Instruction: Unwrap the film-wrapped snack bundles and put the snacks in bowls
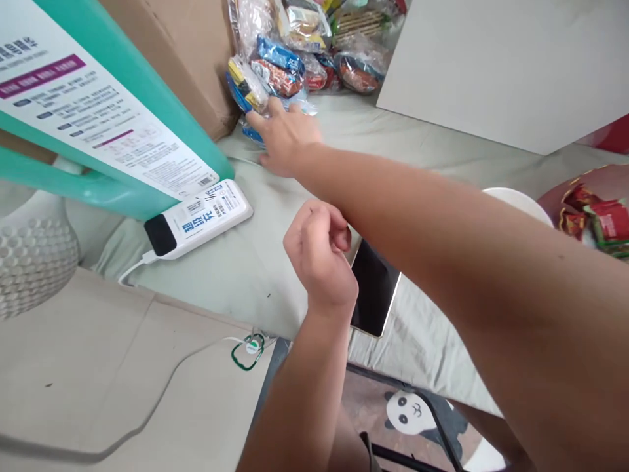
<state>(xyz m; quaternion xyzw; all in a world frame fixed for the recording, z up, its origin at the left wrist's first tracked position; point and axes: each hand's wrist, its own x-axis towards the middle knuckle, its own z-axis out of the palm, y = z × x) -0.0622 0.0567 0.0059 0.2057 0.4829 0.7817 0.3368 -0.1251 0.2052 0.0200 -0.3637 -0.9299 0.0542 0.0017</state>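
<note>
A loose heap of plastic-wrapped food packets (282, 73) lies at the far side of a cloth-covered worktop (265, 246). At its near edge, the person's right hand (291, 139) reaches in, palm down, fingers spread and open; the fingertips overlap the nearest wrappers, though whether they press on them is unclear. The left hand (322, 255) is curled closed beneath the right forearm; no object shows in it, but its palm is hidden.

The wrappers look slick and piled on one another, so pulling a low one could bring others sliding down. A brown cardboard box (189, 59) stands left of the heap, a white panel (491, 65) right of it.

A dark-screened device (374, 288) lies beside the left wrist, near the worktop's front edge; a careless sweep of that forearm might push it off. Further left, a white power bank (209, 216) rests against a green jug (162, 98); its cable (171, 380) trails away, and a snag could drag the power bank.
</note>
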